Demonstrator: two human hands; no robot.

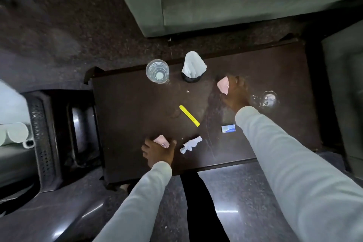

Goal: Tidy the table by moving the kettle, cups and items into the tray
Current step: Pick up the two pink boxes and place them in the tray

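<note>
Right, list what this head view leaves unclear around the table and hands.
- Pink packet at the right hand: motion blur, and the fingers cover its far side, so the grip is unclear.
- Pink packet under the left hand: mostly covered.
- Small box: print too small to read.
- White cups: cut off by the left edge.
- Second glass: blurred, contents unclear.

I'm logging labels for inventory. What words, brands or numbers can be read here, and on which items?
Nothing can be read for certain.
Yellow strip: a line of dark print, too small to read.
Small blue-and-white box: a printed design, blurred.
Pink packet under the left hand: a small dark mark, illegible.
Pink packet at the right hand: a small mark, illegible.
</note>
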